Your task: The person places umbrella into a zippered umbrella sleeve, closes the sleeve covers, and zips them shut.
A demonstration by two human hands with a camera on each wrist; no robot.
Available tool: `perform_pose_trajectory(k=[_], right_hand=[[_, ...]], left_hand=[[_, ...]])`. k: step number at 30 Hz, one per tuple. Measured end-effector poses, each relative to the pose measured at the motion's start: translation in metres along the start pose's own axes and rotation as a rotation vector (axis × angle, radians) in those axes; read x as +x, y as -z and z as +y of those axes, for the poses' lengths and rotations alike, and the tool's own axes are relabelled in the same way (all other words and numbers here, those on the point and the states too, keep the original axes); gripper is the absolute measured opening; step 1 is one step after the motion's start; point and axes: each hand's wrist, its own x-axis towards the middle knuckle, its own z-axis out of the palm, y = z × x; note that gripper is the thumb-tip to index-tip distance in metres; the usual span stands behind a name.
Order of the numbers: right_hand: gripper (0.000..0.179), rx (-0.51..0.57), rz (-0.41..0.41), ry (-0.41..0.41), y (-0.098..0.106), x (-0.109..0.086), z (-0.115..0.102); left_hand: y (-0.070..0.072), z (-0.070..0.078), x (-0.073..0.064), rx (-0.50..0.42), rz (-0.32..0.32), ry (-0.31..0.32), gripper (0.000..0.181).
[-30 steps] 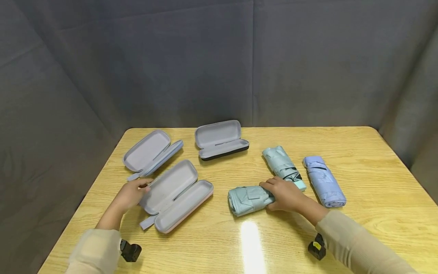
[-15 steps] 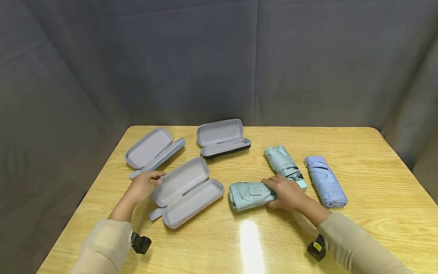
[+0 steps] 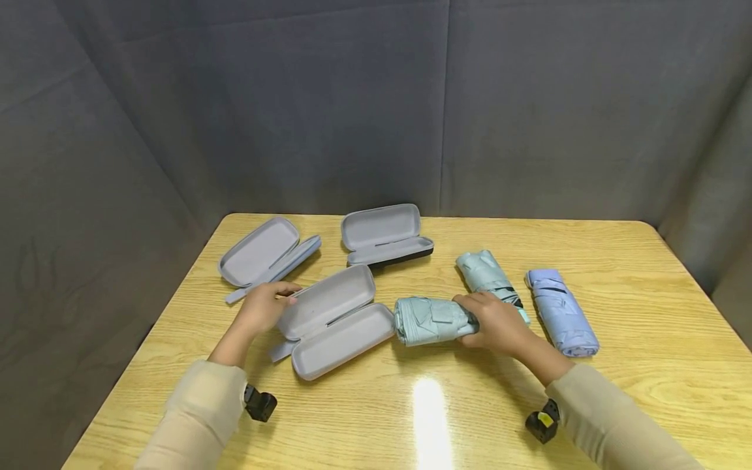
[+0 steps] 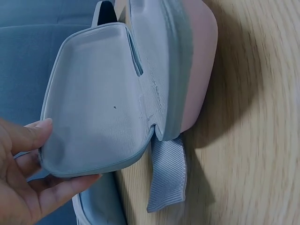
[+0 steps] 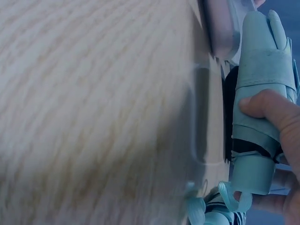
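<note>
In the head view my left hand (image 3: 260, 312) pinches the lid edge of an open pink glasses case (image 3: 345, 341) lined in grey. The left wrist view shows the thumb on the lid's inner rim and the fingers behind it, with the case's pink outer shell (image 4: 201, 61) and a fabric strap (image 4: 168, 173). My right hand (image 3: 498, 326) grips a folded pale green umbrella (image 3: 431, 320) around its handle end. The umbrella's far end overlaps the case's right end in the head view. In the right wrist view the thumb lies across the umbrella's wrap (image 5: 265, 70).
A blue glasses case (image 3: 258, 253) and a black one (image 3: 384, 236), both lying open, are at the back left and back centre. A second green umbrella (image 3: 484, 273) lies just behind my right hand, and a lavender umbrella (image 3: 562, 313) to its right.
My left hand has slid the pink case to the right and slightly back. My right hand has raised the green umbrella a little off the table.
</note>
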Motion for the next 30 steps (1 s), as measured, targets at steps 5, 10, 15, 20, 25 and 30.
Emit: perform_pose_trajectory(k=[5,10,15,20,25,30], right_hand=[[0.061,0.013,0.011,-0.015,0.002,0.002,0.000],[0.060,0.025,0.005,-0.014,0.000,0.003,-0.005],[0.061,0.020,0.012,-0.021,0.000,0.003,-0.011],[0.061,0.033,0.024,-0.045,0.000,0.007,-0.014],[0.062,0.048,0.017,-0.072,-0.002,0.008,-0.015],[0.062,0.027,0.019,-0.057,-0.005,0.009,-0.018]], left_hand=[[-0.003,0.003,0.004,-0.006,-0.004,-0.001,0.028],[-0.007,0.009,0.007,-0.009,0.002,-0.036,0.027],[-0.011,0.016,0.011,-0.017,-0.017,-0.044,0.027],[-0.012,0.021,0.018,-0.025,-0.032,-0.048,0.026],[-0.017,0.027,0.025,-0.035,-0.025,-0.090,0.025],[-0.021,0.032,0.029,-0.023,-0.021,-0.105,0.025]])
